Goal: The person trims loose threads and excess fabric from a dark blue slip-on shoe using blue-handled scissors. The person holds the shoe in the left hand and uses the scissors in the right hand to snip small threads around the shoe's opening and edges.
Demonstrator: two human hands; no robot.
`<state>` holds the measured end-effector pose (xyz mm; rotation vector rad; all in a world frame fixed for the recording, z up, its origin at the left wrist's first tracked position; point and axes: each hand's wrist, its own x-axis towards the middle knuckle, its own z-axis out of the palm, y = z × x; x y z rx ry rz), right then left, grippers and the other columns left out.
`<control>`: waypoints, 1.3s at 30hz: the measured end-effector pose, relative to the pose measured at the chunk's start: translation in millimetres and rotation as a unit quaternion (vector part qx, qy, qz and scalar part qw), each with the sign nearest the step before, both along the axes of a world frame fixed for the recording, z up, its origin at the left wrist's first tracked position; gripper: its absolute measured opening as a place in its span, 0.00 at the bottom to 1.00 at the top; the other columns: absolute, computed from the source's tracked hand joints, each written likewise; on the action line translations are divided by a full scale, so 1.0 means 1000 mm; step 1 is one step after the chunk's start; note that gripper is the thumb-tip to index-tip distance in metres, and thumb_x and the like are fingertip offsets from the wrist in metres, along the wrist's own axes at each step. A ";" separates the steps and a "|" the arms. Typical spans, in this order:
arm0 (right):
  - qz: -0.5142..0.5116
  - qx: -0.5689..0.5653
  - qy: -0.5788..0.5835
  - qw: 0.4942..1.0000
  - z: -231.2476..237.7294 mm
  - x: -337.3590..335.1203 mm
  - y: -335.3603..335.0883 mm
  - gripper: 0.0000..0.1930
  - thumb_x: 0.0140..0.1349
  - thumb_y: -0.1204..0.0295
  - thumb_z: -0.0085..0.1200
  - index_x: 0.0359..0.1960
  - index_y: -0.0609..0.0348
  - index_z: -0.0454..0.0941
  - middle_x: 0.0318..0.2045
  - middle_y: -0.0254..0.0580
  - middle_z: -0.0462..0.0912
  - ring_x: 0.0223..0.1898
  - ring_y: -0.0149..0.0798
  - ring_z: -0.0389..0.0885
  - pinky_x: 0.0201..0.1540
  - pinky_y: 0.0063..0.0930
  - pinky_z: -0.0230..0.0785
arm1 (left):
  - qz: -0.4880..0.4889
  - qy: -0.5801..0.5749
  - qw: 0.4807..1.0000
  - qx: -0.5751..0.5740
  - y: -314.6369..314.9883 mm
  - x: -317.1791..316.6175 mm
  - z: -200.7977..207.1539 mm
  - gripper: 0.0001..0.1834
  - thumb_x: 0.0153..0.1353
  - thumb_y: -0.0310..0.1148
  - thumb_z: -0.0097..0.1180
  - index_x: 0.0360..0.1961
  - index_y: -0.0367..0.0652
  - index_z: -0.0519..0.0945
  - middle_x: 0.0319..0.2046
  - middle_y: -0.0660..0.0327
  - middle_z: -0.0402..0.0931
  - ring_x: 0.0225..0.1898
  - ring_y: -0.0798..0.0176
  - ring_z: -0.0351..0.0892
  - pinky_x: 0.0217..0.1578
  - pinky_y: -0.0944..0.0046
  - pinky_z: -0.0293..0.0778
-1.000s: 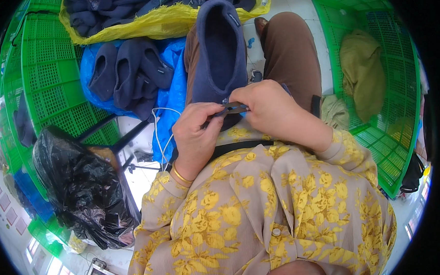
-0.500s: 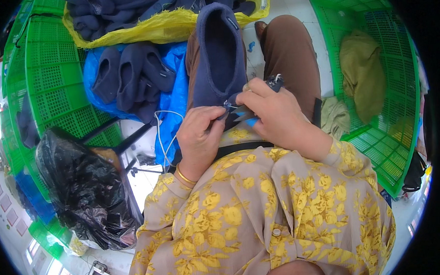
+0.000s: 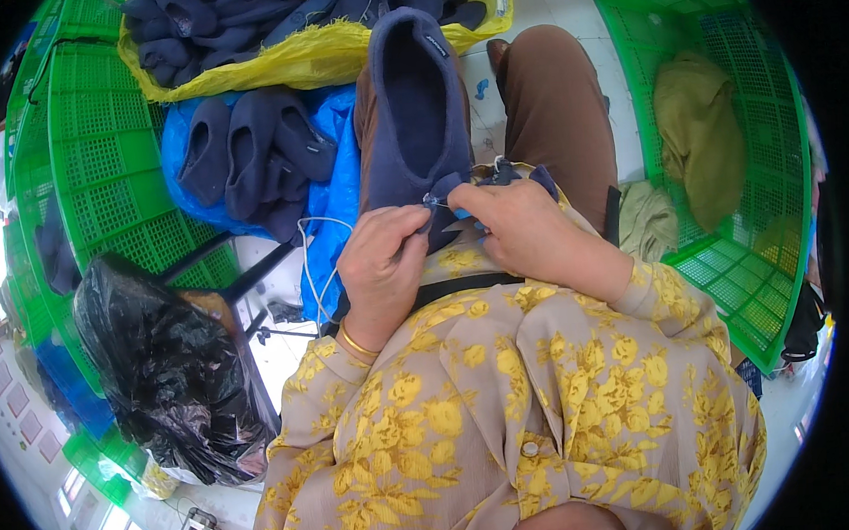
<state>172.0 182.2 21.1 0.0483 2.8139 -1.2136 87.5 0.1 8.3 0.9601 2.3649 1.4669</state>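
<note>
A dark navy slipper (image 3: 422, 123) lies along my thigh, toe end and opening uncertain but its rim faces up, with a small label inside the edge. My left hand (image 3: 383, 265) is closed, thumb and forefinger pinching the slipper's near end. Close beside it, my right hand (image 3: 535, 224) is curled around small thread snips, whose dark handle (image 3: 504, 172) pokes out above the knuckles and whose grey blade shows below. The right fingertips also touch the slipper's near edge, where a bit of pale thread or a thin shiny piece (image 3: 430, 199) shows.
A yellow-edged sack (image 3: 316, 63) of navy slippers stands ahead. More slippers (image 3: 254, 149) rest on blue plastic (image 3: 338, 136) at left. Green crates (image 3: 107, 156) flank me, the right crate (image 3: 719, 276) holding olive cloth (image 3: 698, 139). A black plastic bag (image 3: 169, 371) hangs at lower left.
My right hand has turned and its fingertips have come down closer to the left fingertips at the slipper's near edge. The snips' blade is now more hidden. The left hand keeps its pinch.
</note>
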 end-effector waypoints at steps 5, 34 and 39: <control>-0.015 -0.036 0.025 0.999 -0.009 -0.001 0.002 0.16 0.48 0.82 0.54 0.41 0.57 0.71 0.26 0.50 0.81 0.31 0.55 0.81 0.32 0.47 0.71 | -0.015 0.012 0.999 0.029 0.001 -0.002 -0.006 0.11 0.47 0.15 0.62 0.34 0.35 0.84 0.35 0.55 0.84 0.38 0.56 0.83 0.43 0.63 0.76; -0.067 -0.194 0.005 0.979 -0.023 -0.011 -0.013 0.21 0.51 0.88 0.48 0.45 0.60 0.57 0.34 0.58 0.77 0.38 0.65 0.79 0.37 0.50 0.70 | -0.030 0.058 0.998 0.018 0.001 0.000 -0.008 0.14 0.47 0.15 0.61 0.37 0.36 0.84 0.38 0.54 0.84 0.39 0.54 0.82 0.41 0.63 0.77; -0.030 -0.241 -0.036 0.969 -0.012 -0.010 -0.002 0.21 0.49 0.88 0.45 0.46 0.60 0.59 0.32 0.55 0.77 0.37 0.63 0.78 0.39 0.48 0.69 | -0.029 0.066 0.997 0.025 0.002 0.003 -0.010 0.15 0.45 0.15 0.61 0.37 0.37 0.85 0.38 0.54 0.83 0.39 0.53 0.82 0.41 0.61 0.78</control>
